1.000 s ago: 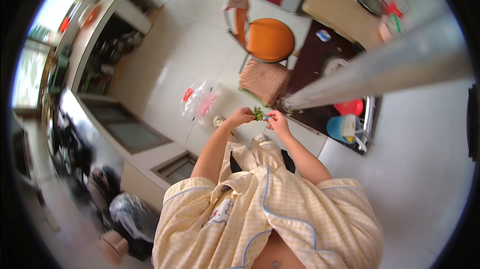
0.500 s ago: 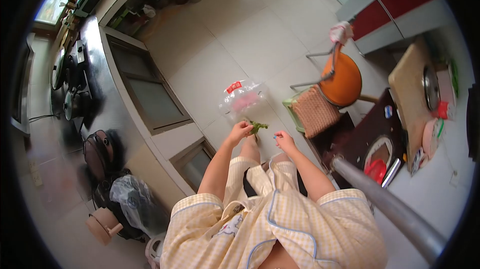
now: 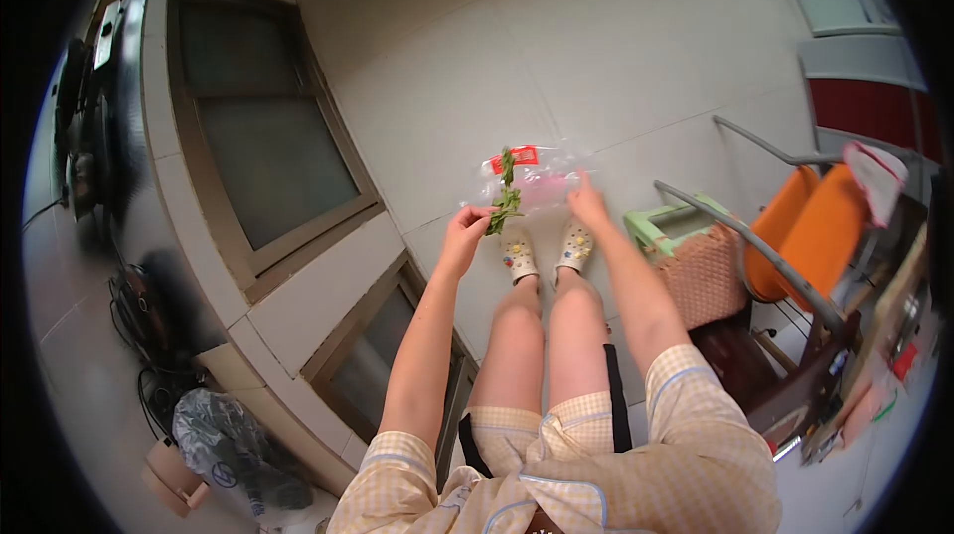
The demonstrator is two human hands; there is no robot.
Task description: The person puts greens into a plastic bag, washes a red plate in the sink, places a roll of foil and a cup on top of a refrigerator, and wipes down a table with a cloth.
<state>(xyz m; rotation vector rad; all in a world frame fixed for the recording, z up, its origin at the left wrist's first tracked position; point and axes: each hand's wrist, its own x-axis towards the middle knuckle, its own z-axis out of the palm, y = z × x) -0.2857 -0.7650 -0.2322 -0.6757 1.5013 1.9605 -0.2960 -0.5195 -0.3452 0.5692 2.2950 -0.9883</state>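
Note:
My left hand [image 3: 464, 238] is closed in a pinch on a leafy green sprig [image 3: 505, 204], which stretches away from my fingertips toward a clear plastic bag [image 3: 545, 184]. The bag lies on the floor beyond my shoes, has a red label and shows something pink inside. At its right side is my right hand [image 3: 587, 204], with a finger stretched out and nothing visible in it. Whether that finger touches the bag I cannot tell. Below the hands are my cream clogs [image 3: 519, 254] with small charms.
To the right stand a green stool [image 3: 651, 228] with a woven pink-brown cover [image 3: 701, 281] and an orange chair [image 3: 810, 226] with metal legs. Cabinets with framed glass doors [image 3: 278, 161] line the left. A plastic-covered item [image 3: 234, 455] sits at lower left.
My view has tilted down and closer to the floor. Both hands have reached forward to the bag. More of the sprig shows, and my right hand has gone from curled to a stretched finger.

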